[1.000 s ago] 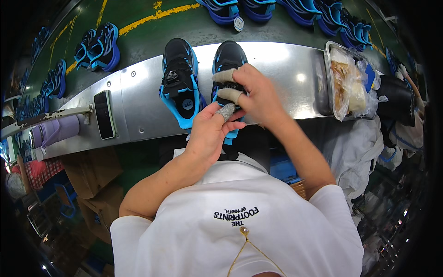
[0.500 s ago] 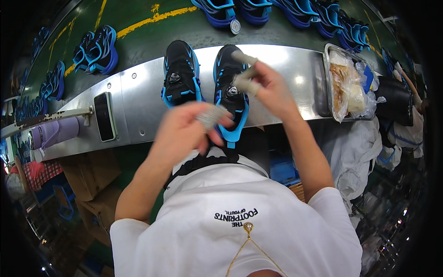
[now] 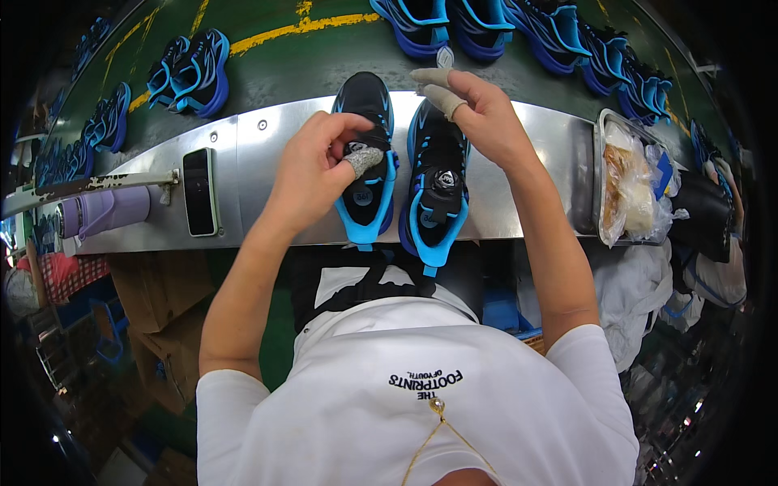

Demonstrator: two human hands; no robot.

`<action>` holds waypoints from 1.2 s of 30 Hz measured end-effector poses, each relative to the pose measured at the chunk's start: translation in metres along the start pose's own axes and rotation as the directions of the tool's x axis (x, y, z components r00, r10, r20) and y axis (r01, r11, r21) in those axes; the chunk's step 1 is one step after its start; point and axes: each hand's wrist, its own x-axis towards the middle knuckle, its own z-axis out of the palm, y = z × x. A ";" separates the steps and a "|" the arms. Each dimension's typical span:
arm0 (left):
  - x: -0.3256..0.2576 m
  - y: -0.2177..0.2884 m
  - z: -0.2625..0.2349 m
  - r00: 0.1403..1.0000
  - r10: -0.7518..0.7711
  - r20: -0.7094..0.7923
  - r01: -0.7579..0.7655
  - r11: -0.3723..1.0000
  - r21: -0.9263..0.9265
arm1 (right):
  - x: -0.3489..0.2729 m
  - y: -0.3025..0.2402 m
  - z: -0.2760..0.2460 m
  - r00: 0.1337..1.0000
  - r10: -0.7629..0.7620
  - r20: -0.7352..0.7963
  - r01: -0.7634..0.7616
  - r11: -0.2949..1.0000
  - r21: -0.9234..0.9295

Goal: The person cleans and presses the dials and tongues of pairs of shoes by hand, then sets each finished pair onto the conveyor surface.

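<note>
Two black and blue sports shoes stand side by side on the metal ledge, toes pointing away from me. My left hand (image 3: 318, 166) is curled over the left shoe (image 3: 366, 97). Its bent fingers and grey-wrapped thumb close around the dial on the tongue, which they partly cover. The right shoe (image 3: 429, 146) shows its round dial and blue-edged collar; its toe is partly hidden by my right hand (image 3: 478, 105). That hand hovers there with two beige-capped fingers stretched out and apart, and I see nothing between them.
On the ledge lie a phone (image 3: 200, 193) and a lilac bottle (image 3: 113, 212) at left, and a metal tray (image 3: 601, 174) of bagged items at right. More shoes (image 3: 198, 73) stand on the green surface beyond. Cardboard boxes (image 3: 162, 287) sit below at left.
My left hand has moved from the right shoe's collar to the left shoe's dial. My right hand has risen from beside the right shoe's tongue to its toe. The whole view has shifted slightly.
</note>
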 end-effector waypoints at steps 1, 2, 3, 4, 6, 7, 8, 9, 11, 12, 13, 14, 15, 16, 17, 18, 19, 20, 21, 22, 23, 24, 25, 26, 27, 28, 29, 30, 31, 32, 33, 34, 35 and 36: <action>0.004 -0.009 -0.001 0.996 0.075 0.055 -0.047 0.917 -0.397 | 0.003 0.001 0.003 0.999 -0.042 0.001 0.042 0.999 -0.005; 0.000 -0.013 -0.003 0.996 0.069 0.048 -0.045 0.918 -0.394 | 0.006 0.002 0.005 0.999 -0.045 0.009 0.045 0.999 -0.001; -0.003 -0.004 -0.006 0.996 0.078 0.043 -0.060 0.941 -0.332 | 0.008 0.005 0.004 0.998 -0.044 0.043 0.044 0.999 0.000; -0.004 0.000 -0.008 0.995 0.088 0.038 -0.074 0.960 -0.268 | 0.010 0.007 0.004 0.996 -0.043 0.075 0.043 0.999 0.000; 0.000 -0.003 -0.001 0.999 0.036 0.005 -0.035 0.990 -0.140 | 0.012 0.007 0.007 0.996 -0.039 0.081 0.041 0.999 -0.032; 0.002 -0.005 0.002 0.999 -0.012 -0.034 0.011 1.000 -0.012 | 0.013 0.007 0.009 0.996 -0.034 0.087 0.040 0.997 -0.065; 0.004 -0.009 -0.001 0.999 -0.013 -0.037 0.012 1.000 -0.012 | 0.014 0.008 0.010 0.995 -0.036 0.090 0.042 0.997 -0.065; 0.006 -0.012 -0.005 0.999 0.038 0.037 -0.030 0.980 -0.196 | 0.015 0.010 0.011 0.995 -0.054 0.080 0.059 0.996 -0.069; 0.005 -0.012 -0.006 0.990 0.101 0.101 -0.056 0.925 -0.375 | 0.017 0.014 0.011 0.995 -0.071 0.070 0.076 0.994 -0.072; 0.002 -0.006 -0.004 0.991 0.126 0.040 -0.115 0.969 -0.220 | 0.017 0.016 0.011 0.996 -0.045 0.078 0.049 0.997 -0.054; 0.001 -0.002 -0.002 0.987 0.160 -0.016 -0.161 0.985 -0.057 | 0.018 0.017 0.010 0.996 -0.018 0.087 0.021 0.999 -0.035; 0.002 -0.005 0.000 0.987 0.160 -0.017 -0.161 0.985 -0.057 | 0.019 0.018 0.012 0.996 -0.018 0.088 0.022 0.999 -0.035; 0.002 -0.009 0.004 0.993 0.108 -0.052 -0.110 0.993 -0.042 | 0.020 0.018 0.014 0.995 -0.032 0.093 0.036 0.999 -0.035; 0.003 -0.012 0.006 0.995 0.056 -0.087 -0.059 0.998 -0.028 | 0.020 0.017 0.016 0.994 -0.046 0.098 0.049 0.998 -0.034; 0.003 -0.014 0.003 0.998 0.064 0.030 -0.054 0.964 -0.259 | 0.022 0.018 0.019 0.994 -0.046 0.100 0.050 0.998 -0.033; 0.005 -0.016 0.000 0.998 0.063 0.028 -0.053 0.964 -0.259 | 0.024 0.020 0.021 0.994 -0.062 0.091 0.067 0.996 -0.062; 0.007 -0.017 -0.004 0.991 0.103 0.091 -0.074 0.958 -0.278 | 0.026 0.020 0.023 0.994 -0.077 0.083 0.085 0.992 -0.091; 0.007 -0.016 -0.006 0.978 0.143 0.153 -0.092 0.950 -0.299 | 0.028 0.019 0.023 0.993 -0.078 0.085 0.086 0.992 -0.090; 0.006 -0.011 -0.008 0.979 0.161 0.122 -0.123 0.953 -0.276 | 0.029 0.016 0.023 0.993 -0.025 0.118 0.037 0.994 -0.103; 0.005 -0.010 -0.006 0.979 0.162 0.122 -0.123 0.953 -0.276 | 0.031 0.015 0.022 0.988 0.029 0.150 -0.012 0.993 -0.117; 0.004 -0.007 -0.001 0.984 0.176 0.025 -0.174 0.982 -0.077 | 0.033 0.020 0.024 0.988 0.029 0.149 -0.012 0.993 -0.117; 0.002 -0.005 0.003 0.976 0.208 -0.068 -0.198 0.972 0.129 | 0.035 0.025 0.028 0.991 -0.003 0.137 0.016 0.995 -0.096; 0.001 -0.006 0.008 0.989 0.120 -0.089 -0.112 0.990 0.088 | 0.037 0.029 0.031 0.992 -0.034 0.123 0.043 0.996 -0.075; 0.004 -0.010 0.008 0.989 0.120 -0.087 -0.112 0.990 0.088 | 0.039 0.032 0.032 0.992 -0.032 0.122 0.042 0.996 -0.076; 0.007 -0.015 0.007 0.992 0.124 -0.003 -0.124 0.989 -0.082 | 0.039 0.028 0.034 0.987 -0.020 0.157 0.042 0.990 -0.138; 0.009 -0.018 0.004 0.987 0.141 0.080 -0.117 0.961 -0.250 | 0.040 0.026 0.035 0.981 -0.006 0.192 0.045 0.979 -0.199; 0.009 -0.020 0.001 0.987 0.139 0.079 -0.116 0.961 -0.251 | 0.041 0.026 0.037 0.982 -0.011 0.190 0.053 0.975 -0.216; 0.010 -0.020 -0.006 0.974 0.152 0.166 -0.107 0.962 -0.251 | 0.043 0.028 0.037 0.982 -0.012 0.189 0.053 0.975 -0.216; 0.011 -0.019 -0.010 0.954 0.163 0.252 -0.098 0.963 -0.250 | 0.045 0.031 0.037 0.981 0.001 0.194 0.038 0.980 -0.196; 0.010 -0.016 -0.008 0.954 0.163 0.251 -0.099 0.963 -0.250 | 0.047 0.033 0.038 0.980 0.013 0.199 0.022 0.984 -0.174; 0.007 -0.012 -0.003 0.974 0.184 0.135 -0.160 0.972 -0.175 | 0.047 0.035 0.038 0.980 0.013 0.196 0.022 0.984 -0.175; 0.005 -0.008 0.002 0.977 0.213 0.019 -0.210 0.973 -0.092 | 0.047 0.036 0.038 0.981 0.006 0.196 0.028 0.985 -0.171; 0.003 -0.009 0.007 0.975 0.210 -0.066 -0.210 0.978 0.015 | 0.047 0.037 0.037 0.981 -0.001 0.196 0.035 0.985 -0.166; 0.000 -0.007 0.015 0.976 0.210 -0.064 -0.209 0.978 0.013 | 0.047 0.037 0.038 0.981 0.001 0.195 0.032 0.985 -0.167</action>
